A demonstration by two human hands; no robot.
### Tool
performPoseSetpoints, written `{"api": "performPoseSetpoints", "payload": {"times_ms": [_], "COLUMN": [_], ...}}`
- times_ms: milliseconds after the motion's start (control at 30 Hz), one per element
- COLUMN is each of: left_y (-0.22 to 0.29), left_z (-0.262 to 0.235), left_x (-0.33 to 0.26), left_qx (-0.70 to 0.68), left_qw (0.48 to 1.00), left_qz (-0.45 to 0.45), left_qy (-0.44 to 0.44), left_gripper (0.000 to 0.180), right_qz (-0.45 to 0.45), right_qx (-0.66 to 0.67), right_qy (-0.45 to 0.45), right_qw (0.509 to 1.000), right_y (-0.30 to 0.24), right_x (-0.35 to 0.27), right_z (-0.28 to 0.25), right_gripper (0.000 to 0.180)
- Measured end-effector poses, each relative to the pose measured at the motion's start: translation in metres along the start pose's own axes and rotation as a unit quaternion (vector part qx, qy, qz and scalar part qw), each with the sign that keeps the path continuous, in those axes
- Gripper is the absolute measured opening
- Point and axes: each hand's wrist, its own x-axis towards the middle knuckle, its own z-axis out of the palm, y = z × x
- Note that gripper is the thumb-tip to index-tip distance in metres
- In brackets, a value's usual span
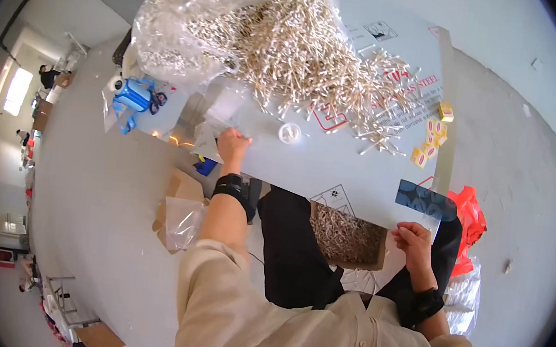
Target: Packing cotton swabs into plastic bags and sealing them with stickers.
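My left hand is closed at the table's near left, beside small clear plastic bags; whatever its fingers hold is hidden. At the table's near right corner my right hand has its thumb and fingers pressed together, and I cannot make out anything in them. A large heap of cotton swabs spills from a big clear plastic bag across the far side of the table. Between the heap and my left hand stands a small round white tub with swabs in it.
Several small yellow-and-white boxes lie along the right edge. A blue bottle-like object sits at the left. Below are a carton of swabs, an opened cardboard box and a red plastic bag. People are far left.
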Motion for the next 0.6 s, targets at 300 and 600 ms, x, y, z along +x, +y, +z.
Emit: {"api": "performPoseSetpoints", "payload": {"times_ms": [300, 600], "left_y": [0.023, 0.189], "left_z": [-0.046, -0.127], "left_x": [-0.057, -0.245], "left_qx": [-0.442, -0.371], "left_qw": [0.894, 0.772], "left_qz": [0.004, 0.378], "left_qy": [0.078, -0.350], "left_gripper": [0.014, 0.008], "right_qz": [-0.166, -0.486], "right_qx": [-0.132, -0.443], "right_qy": [-0.021, -0.140], "right_qw": [0.977, 0.740], "right_y": [-0.020, -0.077], "right_x": [-0.007, -0.046], "right_z": [0.020, 0.049], "right_gripper": [0.027, 0.044]}}
